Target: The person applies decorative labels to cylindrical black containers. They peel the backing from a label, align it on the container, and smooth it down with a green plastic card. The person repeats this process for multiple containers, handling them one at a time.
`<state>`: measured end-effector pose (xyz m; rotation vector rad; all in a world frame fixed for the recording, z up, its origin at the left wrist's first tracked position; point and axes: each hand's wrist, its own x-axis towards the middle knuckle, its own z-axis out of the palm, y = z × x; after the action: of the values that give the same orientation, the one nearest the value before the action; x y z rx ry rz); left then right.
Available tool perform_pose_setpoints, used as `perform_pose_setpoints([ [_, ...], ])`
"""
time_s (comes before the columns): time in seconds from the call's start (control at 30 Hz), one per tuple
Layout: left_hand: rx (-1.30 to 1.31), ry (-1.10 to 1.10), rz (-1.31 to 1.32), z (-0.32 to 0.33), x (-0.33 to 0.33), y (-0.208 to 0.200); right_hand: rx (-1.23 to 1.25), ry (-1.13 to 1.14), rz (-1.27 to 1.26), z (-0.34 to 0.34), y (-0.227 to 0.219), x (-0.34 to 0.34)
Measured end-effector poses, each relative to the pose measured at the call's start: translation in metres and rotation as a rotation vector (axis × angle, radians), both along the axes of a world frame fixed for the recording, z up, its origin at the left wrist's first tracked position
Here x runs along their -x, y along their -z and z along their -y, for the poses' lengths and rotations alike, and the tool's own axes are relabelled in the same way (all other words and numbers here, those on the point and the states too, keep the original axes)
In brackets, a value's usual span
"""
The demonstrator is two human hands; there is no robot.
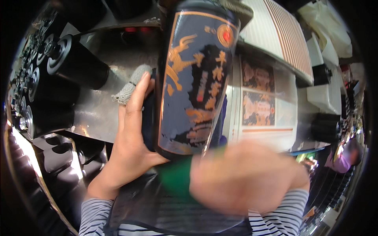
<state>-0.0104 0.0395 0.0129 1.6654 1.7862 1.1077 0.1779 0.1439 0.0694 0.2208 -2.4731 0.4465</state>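
Observation:
A large black bottle [193,86] with a dark, orange-edged label lies tilted in front of me, its base toward me. My left hand [132,129] is against its left side, thumb by the base and fingers stretched along it. A grey knitted finger cover [136,84] sits on one of those fingers. My right hand [248,177] is closed and smeared by motion, just below the bottle's base at the right. From its left side a blurred green piece [177,177] sticks out; I cannot make out its exact kind.
Several black bottles [78,63] lie on the metal table [98,118] at left. To the right is a white sheet [267,135] with printed labels, below a white and brown striped stack [275,31]. A person in purple [341,161] is at the far right.

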Motion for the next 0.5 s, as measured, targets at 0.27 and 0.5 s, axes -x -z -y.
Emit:
perform_pose_setpoints([
  [0.27, 0.134, 0.038, -0.013, 0.001, 0.009, 0.0, -0.211, 0.078, -0.095, 0.009, 0.021, -0.009],
  [0.5, 0.05, -0.017, -0.045, 0.002, 0.007, 0.008, -0.045, 0.512, -0.159, -0.063, 0.005, 0.02],
])
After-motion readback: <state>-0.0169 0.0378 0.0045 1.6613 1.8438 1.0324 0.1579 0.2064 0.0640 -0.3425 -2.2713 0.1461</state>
